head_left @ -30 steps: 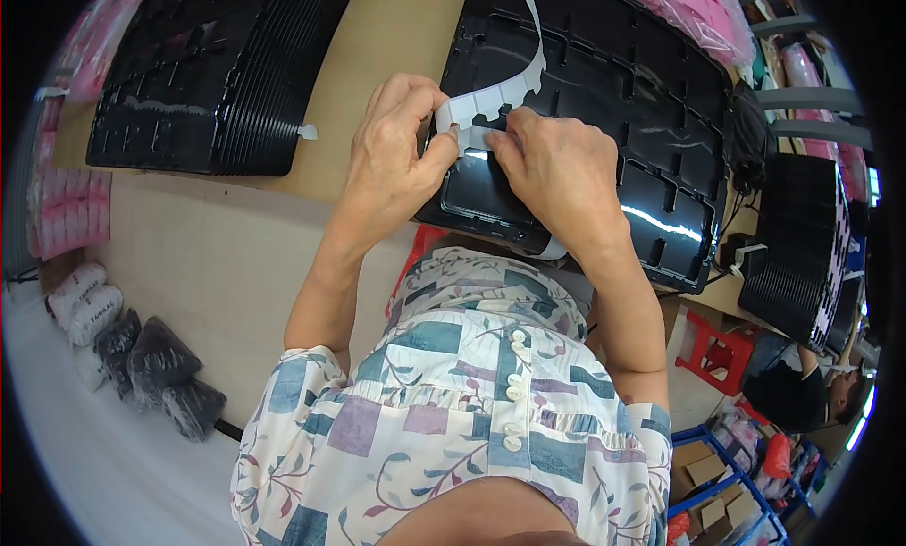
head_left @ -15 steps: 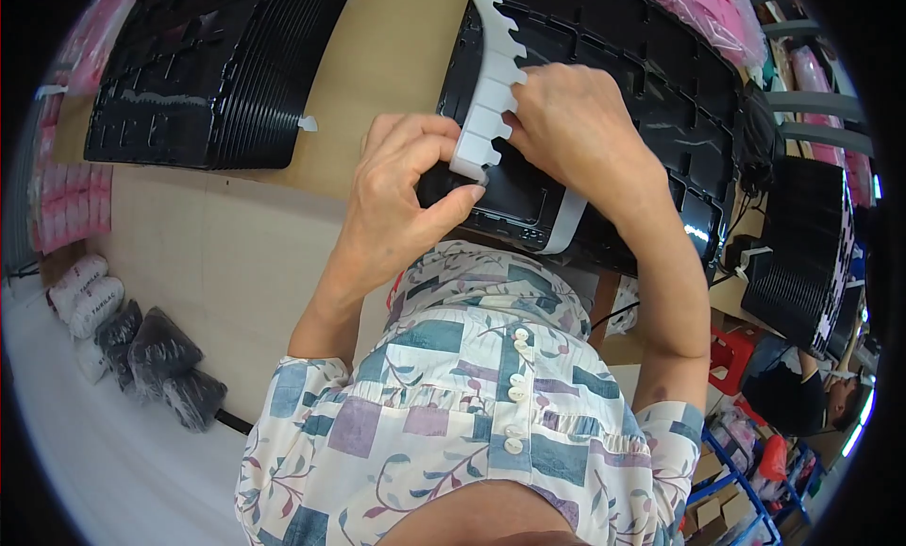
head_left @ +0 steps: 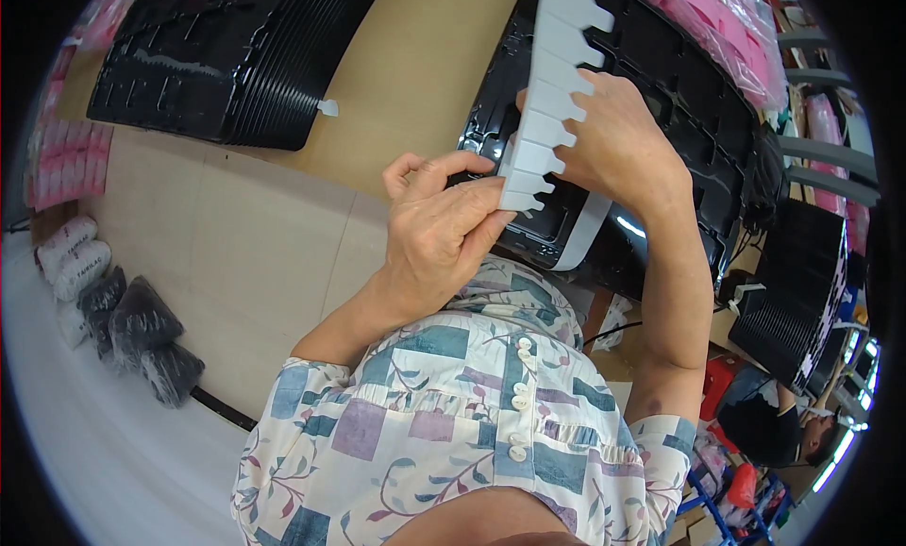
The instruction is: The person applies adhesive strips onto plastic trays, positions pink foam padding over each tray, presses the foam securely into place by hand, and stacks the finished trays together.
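Observation:
A long white strip of peel-off labels or thin sheet, with one notched edge [head_left: 550,112], stands raised over a stack of glossy black plastic trays [head_left: 703,135]. Its near end is pinched between the thumb and fingers of my left hand [head_left: 436,233]. My right hand [head_left: 630,150] is closed around the strip higher up, on the notched side. A fingertip shows past the strip's other edge, while most of its fingers are hidden behind the strip. Below, a pale band [head_left: 584,233] lies across the near side of the black trays.
Another black tray stack [head_left: 226,74] stands on the wooden table [head_left: 406,84] to the left, with a small white tab [head_left: 327,107] at its side. Pink plastic-wrapped goods [head_left: 717,27] lie at the far right. Further right are more black trays [head_left: 791,291] and another person [head_left: 769,428].
Both hands and the strip have moved right in the picture. The strip is turned so more of its broad face shows. My left hand's thumb and fingers have closed onto its near end.

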Demonstrator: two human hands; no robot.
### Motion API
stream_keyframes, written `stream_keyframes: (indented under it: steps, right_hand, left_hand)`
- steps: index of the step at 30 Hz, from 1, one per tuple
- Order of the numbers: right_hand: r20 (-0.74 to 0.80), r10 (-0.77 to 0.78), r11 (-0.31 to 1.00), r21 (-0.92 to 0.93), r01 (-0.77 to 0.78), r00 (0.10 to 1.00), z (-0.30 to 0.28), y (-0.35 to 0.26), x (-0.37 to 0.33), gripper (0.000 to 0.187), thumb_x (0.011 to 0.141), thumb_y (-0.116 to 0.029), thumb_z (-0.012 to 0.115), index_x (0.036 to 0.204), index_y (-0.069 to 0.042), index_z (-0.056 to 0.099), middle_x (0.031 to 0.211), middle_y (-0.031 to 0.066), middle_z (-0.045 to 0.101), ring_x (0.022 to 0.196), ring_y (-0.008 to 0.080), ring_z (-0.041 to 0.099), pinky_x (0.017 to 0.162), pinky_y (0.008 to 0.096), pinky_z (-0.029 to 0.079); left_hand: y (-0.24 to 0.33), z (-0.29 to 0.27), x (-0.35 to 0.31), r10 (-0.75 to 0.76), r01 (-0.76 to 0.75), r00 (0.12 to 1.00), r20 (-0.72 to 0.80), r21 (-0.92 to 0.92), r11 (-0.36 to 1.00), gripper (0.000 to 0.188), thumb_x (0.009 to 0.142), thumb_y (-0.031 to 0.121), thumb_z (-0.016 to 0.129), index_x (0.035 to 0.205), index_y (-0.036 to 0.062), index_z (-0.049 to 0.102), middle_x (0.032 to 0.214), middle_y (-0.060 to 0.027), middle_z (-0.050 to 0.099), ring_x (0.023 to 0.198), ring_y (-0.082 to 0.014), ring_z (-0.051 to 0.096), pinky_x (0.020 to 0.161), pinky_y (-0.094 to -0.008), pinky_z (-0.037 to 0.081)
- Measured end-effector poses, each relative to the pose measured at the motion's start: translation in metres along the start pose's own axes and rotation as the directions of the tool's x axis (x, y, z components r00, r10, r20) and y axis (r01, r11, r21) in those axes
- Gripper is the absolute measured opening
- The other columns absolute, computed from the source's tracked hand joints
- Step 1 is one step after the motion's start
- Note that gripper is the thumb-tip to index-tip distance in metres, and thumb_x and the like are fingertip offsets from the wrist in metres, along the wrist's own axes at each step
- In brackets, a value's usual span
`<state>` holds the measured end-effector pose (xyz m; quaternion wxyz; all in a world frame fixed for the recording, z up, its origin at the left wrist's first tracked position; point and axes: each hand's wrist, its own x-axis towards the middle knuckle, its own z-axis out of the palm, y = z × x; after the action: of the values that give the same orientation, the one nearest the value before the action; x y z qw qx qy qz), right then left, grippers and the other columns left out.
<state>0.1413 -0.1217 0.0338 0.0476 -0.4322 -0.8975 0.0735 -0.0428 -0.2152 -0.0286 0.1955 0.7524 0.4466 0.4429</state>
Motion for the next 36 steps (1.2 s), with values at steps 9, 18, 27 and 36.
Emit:
stream_keyframes:
  steps: [9,18,27,36]
  right_hand:
    - [-0.027,-0.070,0.995,-0.071,0.068,0.997,0.002,0.001,0.001,0.022,0.069,-0.015,0.079,0.088,-0.005,0.071,0.082,0.0129,0.069,0.079,0.0310,0.070,0.066,0.0380,0.055]
    - [0.066,-0.015,0.977,-0.213,0.029,0.998,-0.012,-0.006,0.019,0.033,0.065,-0.025,0.085,0.093,-0.011,0.072,0.088,0.0080,0.072,0.084,0.0254,0.072,0.068,0.0368,0.056]
    - [-0.120,-0.151,0.967,-0.223,0.121,0.981,0.017,0.009,-0.012,0.030,0.075,-0.027,0.076,0.101,-0.012,0.073,0.090,0.0052,0.068,0.083,0.0261,0.068,0.066,0.0381,0.052]
    - [-0.121,0.318,0.858,0.458,-0.231,0.940,0.007,0.011,-0.027,0.022,0.085,-0.018,0.060,0.089,0.001,0.071,0.073,0.0203,0.066,0.069,0.0350,0.066,0.067,0.0417,0.053]
  left_hand:
    - [-0.005,-0.001,0.001,-0.004,0.004,0.999,0.041,-0.007,1.000,0.010,0.079,0.009,0.075,0.088,0.0071,0.071,0.082,-0.0011,0.072,0.103,-0.0211,0.063,0.095,-0.0462,0.029]
    - [-0.007,0.002,-0.003,0.029,-0.032,0.999,0.031,0.110,0.993,0.010,0.079,0.011,0.075,0.088,0.0092,0.070,0.092,-0.0018,0.074,0.115,-0.0263,0.057,0.100,-0.0479,0.025]
    - [-0.011,-0.005,0.015,0.155,-0.187,0.972,0.175,0.184,0.965,0.011,0.080,0.013,0.075,0.089,0.0083,0.070,0.090,-0.0033,0.072,0.110,-0.0234,0.060,0.105,-0.0498,0.023]
    - [-0.029,0.000,0.032,-0.368,0.421,0.888,0.275,-0.809,0.411,0.014,0.094,0.005,0.062,0.105,-0.0036,0.066,0.099,-0.0122,0.073,0.092,-0.0125,0.067,0.089,-0.0278,0.051]
